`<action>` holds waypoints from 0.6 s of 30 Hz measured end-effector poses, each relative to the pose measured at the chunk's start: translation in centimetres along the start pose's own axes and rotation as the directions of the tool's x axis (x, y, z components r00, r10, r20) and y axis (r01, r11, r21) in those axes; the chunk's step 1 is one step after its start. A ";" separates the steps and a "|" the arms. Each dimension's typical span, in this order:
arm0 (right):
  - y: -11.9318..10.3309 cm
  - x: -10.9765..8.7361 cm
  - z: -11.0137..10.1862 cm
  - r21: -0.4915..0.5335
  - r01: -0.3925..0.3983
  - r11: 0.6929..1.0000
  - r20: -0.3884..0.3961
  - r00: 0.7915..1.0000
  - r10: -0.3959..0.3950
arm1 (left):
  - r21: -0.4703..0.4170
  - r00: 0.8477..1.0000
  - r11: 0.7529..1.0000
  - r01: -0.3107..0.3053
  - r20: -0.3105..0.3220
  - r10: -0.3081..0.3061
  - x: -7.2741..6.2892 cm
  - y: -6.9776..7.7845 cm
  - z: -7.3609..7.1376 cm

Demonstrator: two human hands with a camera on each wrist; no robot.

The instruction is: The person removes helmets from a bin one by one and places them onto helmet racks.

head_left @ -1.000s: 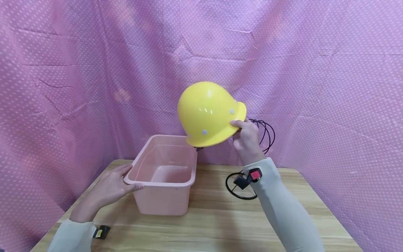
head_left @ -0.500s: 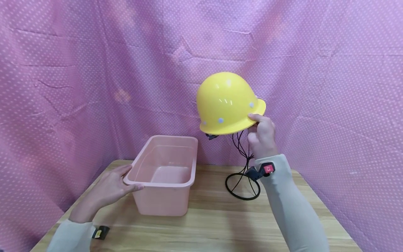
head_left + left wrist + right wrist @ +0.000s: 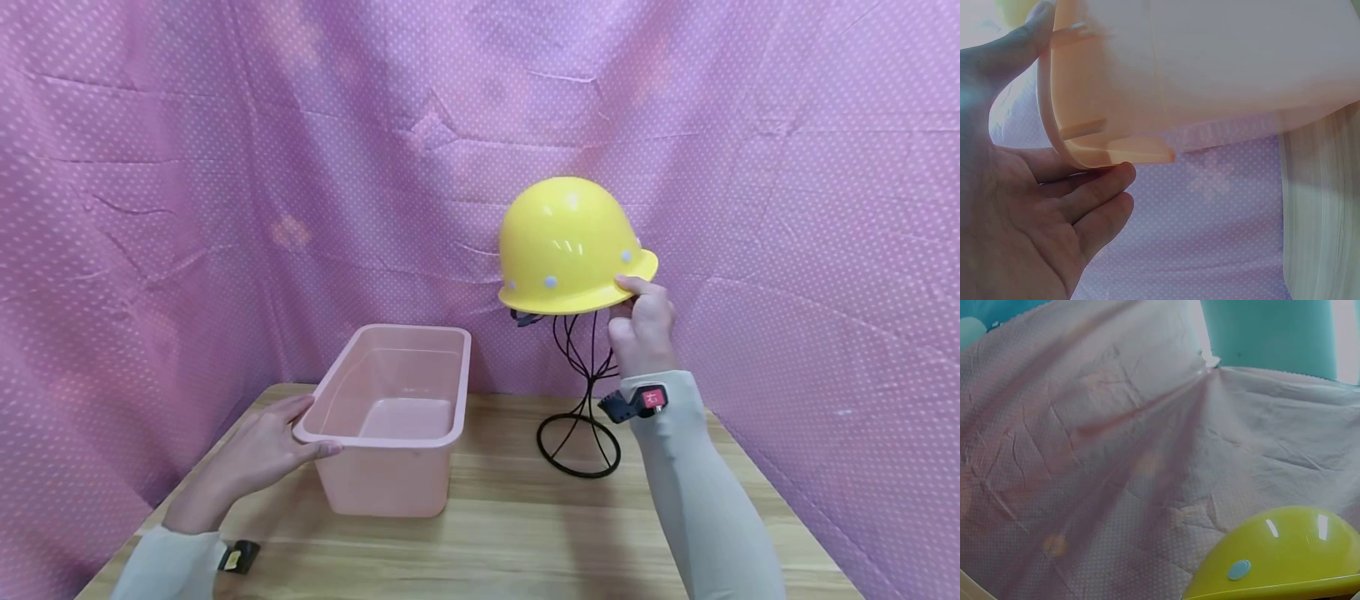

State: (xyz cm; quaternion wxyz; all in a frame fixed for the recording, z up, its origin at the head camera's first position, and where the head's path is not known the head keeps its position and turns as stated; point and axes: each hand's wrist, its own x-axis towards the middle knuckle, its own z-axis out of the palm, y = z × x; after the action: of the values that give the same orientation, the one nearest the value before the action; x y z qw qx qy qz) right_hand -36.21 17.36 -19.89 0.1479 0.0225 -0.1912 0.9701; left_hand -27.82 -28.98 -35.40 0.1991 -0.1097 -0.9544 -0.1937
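A yellow hard hat is level over the top of a black wire stand, whose upper part it hides. At the hat's right side, my right hand pinches the brim, thumb on top and fingers underneath. The right wrist view shows part of the hat's shell but not the hand. On the left, my left hand holds the near left corner of a pink plastic bin. In the left wrist view its thumb and fingertips lie on either side of the bin's rim.
The bin stands on a wooden table, left of the stand's round base. A pink-purple dotted cloth hangs behind and along both sides. A black strap end hangs below the hat's left edge.
My right hand has carried the hard hat rightward from beside the bin to over the wire stand, levelling it from its tilt. The left hand and bin have stayed in place.
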 end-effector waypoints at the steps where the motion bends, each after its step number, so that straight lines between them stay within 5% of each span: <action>1: -0.1 0.1 -0.1 0.004 0.004 1.000 -0.001 1.000 -0.004 | 0.002 1.000 1.000 -0.001 0.000 0.001 0.0 0.0 0.0; 18: -1.3 1.4 -3.1 0.146 0.001 0.989 -0.075 0.997 0.010 | 0.005 1.000 1.000 0.003 0.012 -0.003 0.4 0.0 -0.2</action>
State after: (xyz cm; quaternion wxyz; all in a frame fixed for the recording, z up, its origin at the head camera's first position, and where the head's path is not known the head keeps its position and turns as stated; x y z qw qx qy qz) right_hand -37.12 20.01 -22.13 0.1506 -0.0040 -0.1141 0.9820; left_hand -28.15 -29.00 -35.04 0.1933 -0.1090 -0.9561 -0.1912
